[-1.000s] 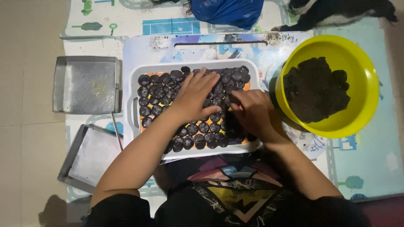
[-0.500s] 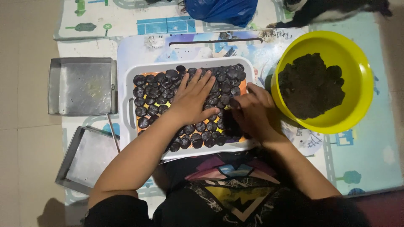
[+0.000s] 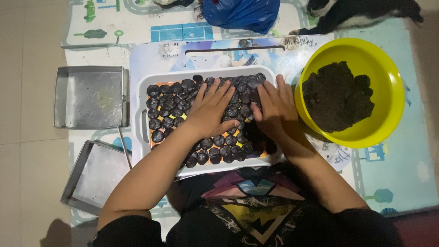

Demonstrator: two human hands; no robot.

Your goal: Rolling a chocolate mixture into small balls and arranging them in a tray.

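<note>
A white tray (image 3: 142, 98) with handle slots lies in front of me, packed with several rows of small dark dough balls (image 3: 167, 107). My left hand (image 3: 211, 110) rests flat on the balls in the tray's middle, fingers spread. Beside it, my right hand (image 3: 273, 109) lies flat on the balls toward the tray's right side, fingers together and pointing away from me. Neither hand grips anything. To the right of the tray stands a yellow bowl (image 3: 388, 91) with a lump of dark dough (image 3: 336, 96) inside.
Two square metal pans sit on the left: one (image 3: 89, 97) beside the tray, another (image 3: 93, 176) nearer to me. A picture-printed board (image 3: 219, 51) lies under the tray. A blue plastic bag (image 3: 242, 13) and a black-and-white animal (image 3: 361, 13) lie at the far edge of the play mat.
Both hands have flattened onto the balls; my right hand moved from the tray's near right part up toward the far right, its fingers now stretched out.
</note>
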